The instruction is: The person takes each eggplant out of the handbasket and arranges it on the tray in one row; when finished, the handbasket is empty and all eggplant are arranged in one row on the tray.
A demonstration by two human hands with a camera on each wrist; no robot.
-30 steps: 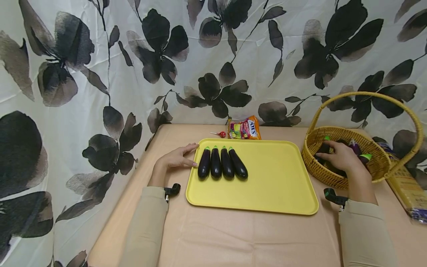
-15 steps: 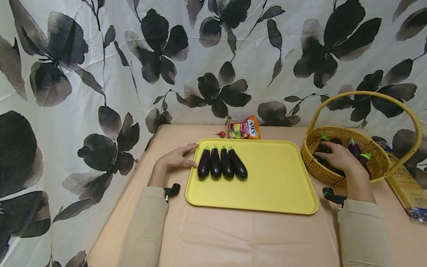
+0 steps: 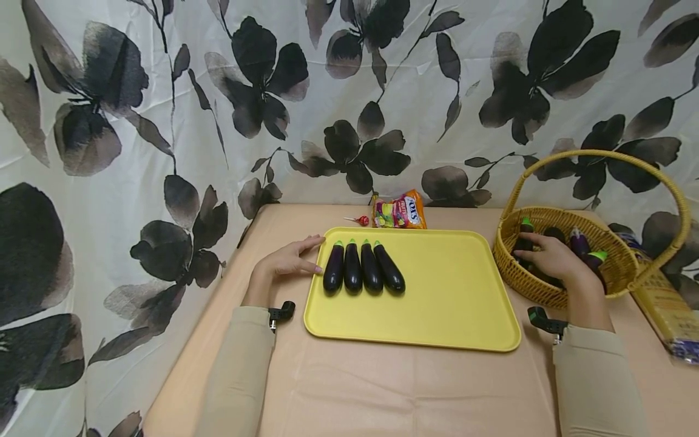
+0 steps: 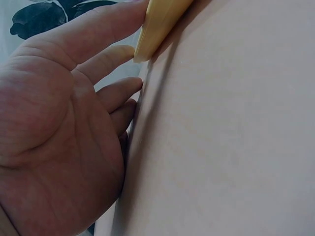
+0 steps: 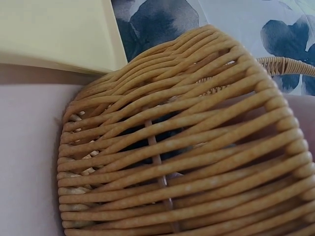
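- Yellow tray [image 3: 448,303] lies flat on the table [image 3: 371,388], in the middle, with its bare right part toward the basket.
- Four dark eggplants [image 3: 353,270] lie side by side near the tray's left end, green caps pointing away from the person; the row fans out a little, and the rightmost slants most, its fat end to the right.
- Left hand [image 3: 289,260] has thumb and index finger extended against the tray's left edge; in the left wrist view the remaining fingers lie loose and grasp nothing.
- Right hand [image 3: 562,258] reaches into the wicker basket [image 3: 537,290], fingers and thumb gripping a green-capped eggplant [image 3: 525,226] at the basket's left side; the palm side is hidden.
- Around that hand, inside the basket, sit a purple eggplant [image 3: 580,241] and, close by it, a bright-capped one [image 3: 595,260]; another dark shape shows behind the fingers, too covered to name.
- Basket stands just right of the tray, its tall handle [image 3: 606,155] arching over; in the right wrist view its woven wall hides most of the hand.
- Behind the tray are an orange candy bag [image 3: 400,211] and, left of it, a red lollipop [image 3: 361,220].
- Right of the basket lies a yellow packet [image 3: 668,309].
- Floral cloth [image 3: 426,121] hangs behind the table.
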